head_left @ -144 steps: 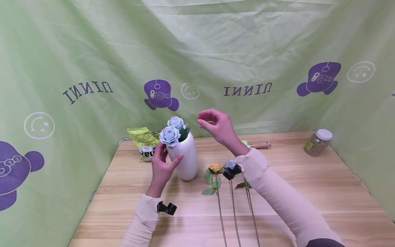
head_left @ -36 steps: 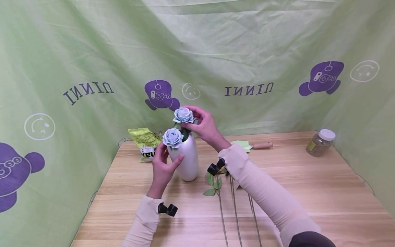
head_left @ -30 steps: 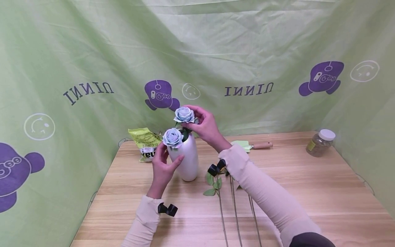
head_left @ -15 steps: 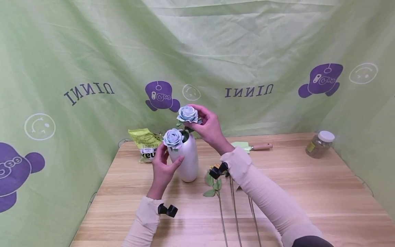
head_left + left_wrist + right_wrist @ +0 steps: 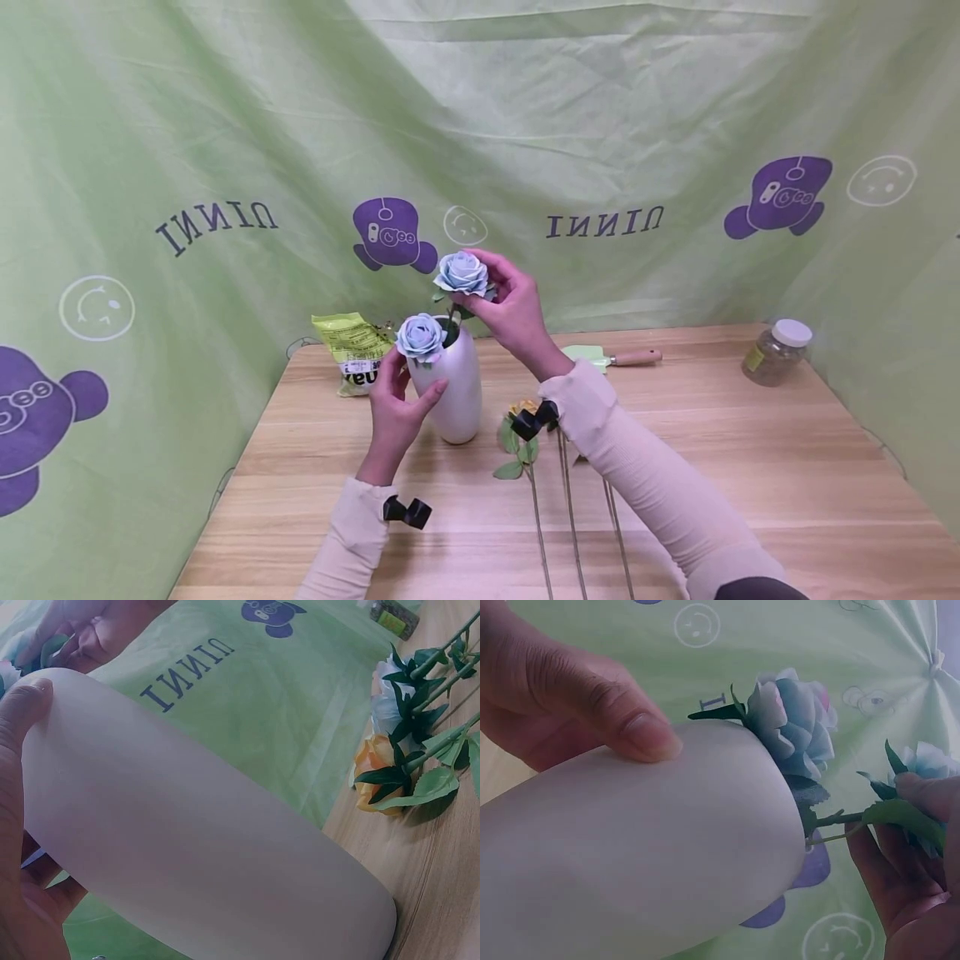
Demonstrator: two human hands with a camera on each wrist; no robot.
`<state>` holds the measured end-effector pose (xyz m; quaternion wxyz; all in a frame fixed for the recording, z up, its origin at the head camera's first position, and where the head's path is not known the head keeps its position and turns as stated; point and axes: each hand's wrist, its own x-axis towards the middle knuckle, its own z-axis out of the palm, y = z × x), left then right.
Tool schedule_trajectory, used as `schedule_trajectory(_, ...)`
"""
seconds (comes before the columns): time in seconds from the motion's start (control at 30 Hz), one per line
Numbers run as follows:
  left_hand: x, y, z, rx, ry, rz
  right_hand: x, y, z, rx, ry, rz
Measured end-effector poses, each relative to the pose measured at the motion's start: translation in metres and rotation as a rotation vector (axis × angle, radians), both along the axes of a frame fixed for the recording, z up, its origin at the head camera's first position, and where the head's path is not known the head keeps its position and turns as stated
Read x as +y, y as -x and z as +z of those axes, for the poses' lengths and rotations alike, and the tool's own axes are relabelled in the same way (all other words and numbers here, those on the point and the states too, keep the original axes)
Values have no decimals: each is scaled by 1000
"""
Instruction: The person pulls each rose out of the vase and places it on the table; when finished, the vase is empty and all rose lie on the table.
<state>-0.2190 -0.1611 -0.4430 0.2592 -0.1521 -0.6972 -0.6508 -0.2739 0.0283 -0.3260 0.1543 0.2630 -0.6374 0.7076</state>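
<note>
A white vase [image 5: 456, 400] stands upright on the wooden table, and my left hand [image 5: 393, 414] grips its upper side, thumb in front. One pale blue artificial rose [image 5: 421, 337] leans over the near left rim. A second pale blue rose [image 5: 461, 273] rises higher behind it, its stem leading into the vase mouth. My right hand [image 5: 516, 310] pinches this one just under the bloom; in the right wrist view, thumb and fingers are around its base and leaves [image 5: 904, 814]. The lower stems are hidden inside the vase.
Right of the vase lie several long flower stems [image 5: 536, 517] with an orange rose [image 5: 377, 771] and a pale blue rose [image 5: 390, 712]. A green packet [image 5: 348, 342] stands behind left. A trowel [image 5: 636, 357] and a lidded jar [image 5: 776, 354] sit toward the back right.
My right hand, holding nothing at first, has taken hold of the rear blue rose and raised it, shifting it up and rightward. The left hand has stayed on the vase.
</note>
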Motion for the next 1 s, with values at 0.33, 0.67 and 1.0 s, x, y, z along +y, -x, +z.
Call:
schedule_trajectory(0.33,0,-1,-1,-22,1,-3,7,-5,5,12,35,-45)
schedule_trajectory(0.67,0,0,-1,-10,-7,0,15,-6,9,42,88,-50)
schedule_trajectory(1.0,0,0,0,-13,0,6,23,-7,14,65,158,-39)
